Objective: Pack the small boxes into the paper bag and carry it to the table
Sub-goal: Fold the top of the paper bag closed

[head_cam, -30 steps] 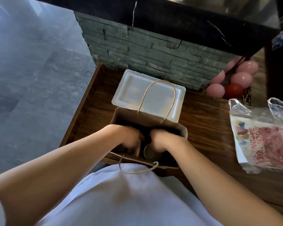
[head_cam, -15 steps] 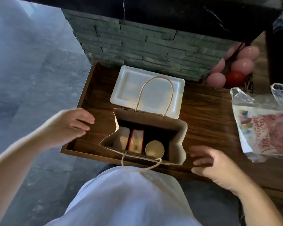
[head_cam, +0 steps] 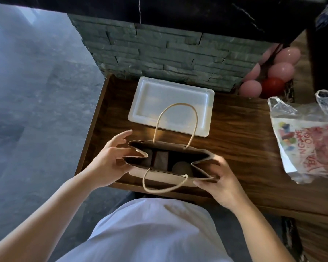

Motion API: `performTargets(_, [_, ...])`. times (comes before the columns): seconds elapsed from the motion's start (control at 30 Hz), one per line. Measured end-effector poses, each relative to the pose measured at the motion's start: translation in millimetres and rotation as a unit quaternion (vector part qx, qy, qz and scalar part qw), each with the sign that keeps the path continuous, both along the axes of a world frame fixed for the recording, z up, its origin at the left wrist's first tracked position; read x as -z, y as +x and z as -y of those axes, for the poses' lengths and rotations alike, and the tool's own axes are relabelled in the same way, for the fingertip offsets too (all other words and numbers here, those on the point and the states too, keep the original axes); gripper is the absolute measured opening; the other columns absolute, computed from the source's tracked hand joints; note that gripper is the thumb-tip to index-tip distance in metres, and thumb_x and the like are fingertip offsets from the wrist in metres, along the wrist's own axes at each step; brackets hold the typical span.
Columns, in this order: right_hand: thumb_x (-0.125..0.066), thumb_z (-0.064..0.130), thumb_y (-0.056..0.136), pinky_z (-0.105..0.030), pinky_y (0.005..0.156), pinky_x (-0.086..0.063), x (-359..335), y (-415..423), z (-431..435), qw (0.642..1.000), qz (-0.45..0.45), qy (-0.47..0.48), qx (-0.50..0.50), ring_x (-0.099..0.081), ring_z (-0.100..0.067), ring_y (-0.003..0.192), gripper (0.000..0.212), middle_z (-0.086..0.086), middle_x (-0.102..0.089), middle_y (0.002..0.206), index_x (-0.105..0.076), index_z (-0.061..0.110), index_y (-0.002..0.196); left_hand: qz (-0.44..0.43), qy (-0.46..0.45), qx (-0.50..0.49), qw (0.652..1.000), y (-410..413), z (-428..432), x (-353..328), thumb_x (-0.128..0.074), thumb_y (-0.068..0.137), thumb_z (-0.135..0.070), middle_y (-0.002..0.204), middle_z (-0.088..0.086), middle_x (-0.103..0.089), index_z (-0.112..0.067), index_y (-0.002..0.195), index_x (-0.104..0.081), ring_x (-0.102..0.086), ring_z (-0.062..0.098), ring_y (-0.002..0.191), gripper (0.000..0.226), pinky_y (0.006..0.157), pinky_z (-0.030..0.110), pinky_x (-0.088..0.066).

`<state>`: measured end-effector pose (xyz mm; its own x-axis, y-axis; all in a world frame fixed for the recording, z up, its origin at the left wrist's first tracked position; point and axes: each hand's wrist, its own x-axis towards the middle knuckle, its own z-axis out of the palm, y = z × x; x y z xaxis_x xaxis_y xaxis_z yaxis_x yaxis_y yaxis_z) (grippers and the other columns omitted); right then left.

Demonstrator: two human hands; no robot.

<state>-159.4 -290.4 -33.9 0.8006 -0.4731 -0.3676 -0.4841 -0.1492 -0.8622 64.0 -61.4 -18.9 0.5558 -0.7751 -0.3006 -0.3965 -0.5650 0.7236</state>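
Observation:
A brown paper bag (head_cam: 165,176) with rope handles stands open on the wooden counter (head_cam: 239,148), near its front edge. Inside lie a reddish box (head_cam: 161,160), a pale box (head_cam: 147,161) left of it, and a round tin (head_cam: 182,168) to the right. My left hand (head_cam: 110,161) presses the bag's left side fold inward, fingers spread. At the other end, my right hand (head_cam: 219,179) pinches the right side fold between thumb and fingers. One handle stands up at the back; the other hangs over the front.
A white foam tray (head_cam: 206,112) lies behind the bag against a grey stone wall (head_cam: 169,55). A printed plastic bag (head_cam: 309,140) sits at the right. Pink and red balloons (head_cam: 269,78) cluster at the back right. Grey floor (head_cam: 36,110) lies to the left.
A second ago both hands were inside the bag. They came out and apart, then returned to its two ends and now squeeze the side folds, narrowing the mouth.

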Motion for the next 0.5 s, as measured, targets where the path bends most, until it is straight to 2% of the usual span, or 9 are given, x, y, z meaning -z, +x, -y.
performTargets(0.07, [-0.083,0.016,0.069,-0.028,0.104,-0.040,-0.1,2.2,4.1,1.000,-0.002,-0.018,-0.006,-0.042,-0.001,0.129,0.056,0.010,-0.045,0.142,-0.061,0.051,0.106,-0.038,-0.023,-0.018,0.999,5.0,1.9,2.3,-0.075,0.081,-0.011,0.142,-0.011,-0.051,-0.028,0.100,-0.077,-0.042,0.008,0.133,0.026,0.103,0.031,-0.045])
performTargets(0.1, [-0.082,0.023,0.070,-0.034,0.104,-0.042,1.2,4.1,5.4,1.000,-0.007,-0.028,-0.005,-0.045,-0.002,0.127,0.044,0.010,-0.051,0.138,-0.064,0.050,0.100,-0.067,-0.026,-0.038,0.997,5.7,4.0,4.7,-0.074,0.081,-0.010,0.130,-0.010,-0.062,-0.027,0.098,-0.077,-0.052,0.009,0.126,0.024,0.101,0.035,-0.049])
performTargets(0.17, [-0.080,0.034,0.070,-0.040,0.088,-0.055,4.6,10.1,5.2,0.998,-0.023,-0.039,0.030,-0.061,-0.002,0.098,0.023,0.005,-0.068,0.103,-0.063,0.032,0.084,-0.136,-0.052,-0.097,0.985,5.2,9.9,10.0,-0.076,0.079,-0.010,0.106,-0.003,-0.073,-0.019,0.095,-0.073,-0.068,0.015,0.104,0.019,0.090,0.040,-0.057])
performTargets(0.2, [-0.080,0.037,0.068,-0.041,0.079,-0.058,7.1,13.3,4.0,0.996,-0.032,-0.047,0.062,-0.063,-0.005,0.084,0.028,0.001,-0.068,0.086,-0.057,0.023,0.077,-0.159,-0.079,-0.135,0.975,4.4,13.2,13.2,-0.078,0.076,-0.013,0.101,0.000,-0.074,-0.014,0.093,-0.068,-0.070,0.017,0.097,0.020,0.082,0.037,-0.060])
performTargets(0.27, [-0.080,0.041,0.067,-0.039,0.067,-0.058,15.7,17.6,1.4,0.990,-0.047,-0.047,0.123,-0.061,-0.013,0.071,0.038,-0.005,-0.063,0.074,-0.047,0.022,0.070,-0.183,-0.114,-0.227,0.950,2.5,18.8,22.2,-0.080,0.072,-0.025,0.100,0.001,-0.074,-0.010,0.088,-0.057,-0.071,0.018,0.093,0.032,0.067,0.027,-0.060])
performTargets(0.33, [-0.080,0.044,0.066,-0.033,0.062,-0.054,25.0,20.7,-2.6,0.984,-0.067,-0.039,0.162,-0.062,-0.014,0.069,0.039,0.000,-0.062,0.071,-0.047,0.026,0.074,-0.194,-0.091,-0.305,0.928,-0.8,23.5,33.2,-0.080,0.072,-0.032,0.099,0.000,-0.072,-0.014,0.093,-0.054,-0.071,0.018,0.089,0.038,0.058,0.024,-0.059])
performTargets(0.4, [-0.079,0.045,0.068,-0.027,0.057,-0.050,34.2,23.0,-7.4,0.979,-0.094,-0.064,0.172,-0.061,-0.013,0.066,0.038,0.005,-0.062,0.069,-0.048,0.028,0.081,-0.159,-0.020,-0.315,0.935,-6.2,28.2,43.7,-0.082,0.073,-0.033,0.099,-0.001,-0.070,-0.021,0.106,-0.053,-0.070,0.016,0.087,0.045,0.060,0.027,-0.060])
performTargets(0.5, [-0.082,0.034,0.068,-0.027,0.064,-0.047,41.9,26.6,-13.3,0.967,-0.104,-0.193,0.128,-0.055,-0.014,0.076,0.038,0.006,-0.058,0.079,-0.054,0.025,0.093,-0.005,0.045,-0.240,0.970,-12.4,29.9,53.5,-0.084,0.071,-0.028,0.120,-0.001,-0.053,-0.028,0.122,-0.051,-0.053,0.017,0.108,0.061,0.086,0.032,-0.053])
